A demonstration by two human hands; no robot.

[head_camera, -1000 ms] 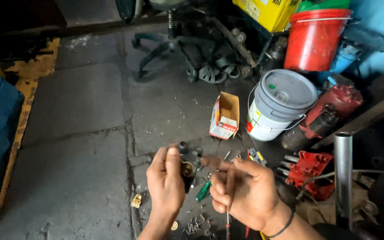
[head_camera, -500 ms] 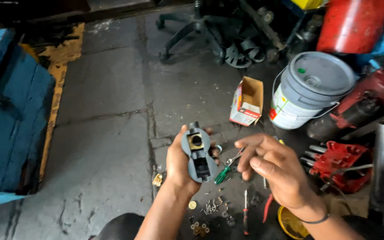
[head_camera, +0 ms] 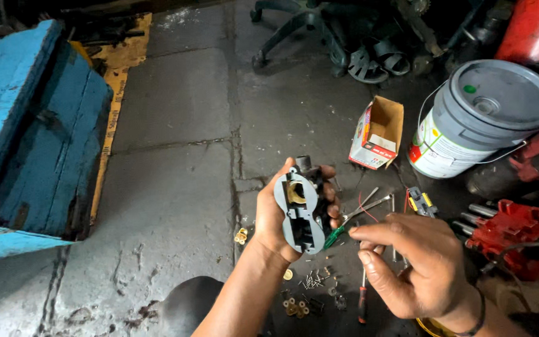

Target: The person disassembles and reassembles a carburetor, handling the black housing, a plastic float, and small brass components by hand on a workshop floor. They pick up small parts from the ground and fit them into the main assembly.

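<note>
The left hand [head_camera: 274, 215] is closed around a grey moulded plastic housing [head_camera: 302, 212], held upright above the concrete floor [head_camera: 169, 187] with its open face toward the camera. The housing is elongated with rounded ends; a brass-coloured curved contact sits in its upper recess, and a darker recess lies below. A short dark cylindrical stub projects from its top. The fingers wrap the right side, the thumb the left edge.

The right hand [head_camera: 416, 265] hovers just right of the housing, fingers bent with thumb and forefinger pinched together; whether anything small is held between them cannot be told. A dark band circles its wrist. A green-handled screwdriver [head_camera: 352, 218] with a bright metal shaft lies on the floor between the two hands.

Beneath the hands, the floor carries scattered small screws [head_camera: 312, 281], brass-coloured fittings [head_camera: 296, 307] and a red-handled screwdriver [head_camera: 361, 299]. A single brass piece [head_camera: 241, 235] lies left of the left wrist.

Farther back, an open cardboard box [head_camera: 378, 131] rests on its side near a grey lidded plastic pail [head_camera: 485, 115] with a wire handle. A red metal component [head_camera: 513, 234] with steel studs sits at right. A worn blue painted wooden box [head_camera: 26, 131] stands at left. The floor is cracked, stained and gritty.
</note>
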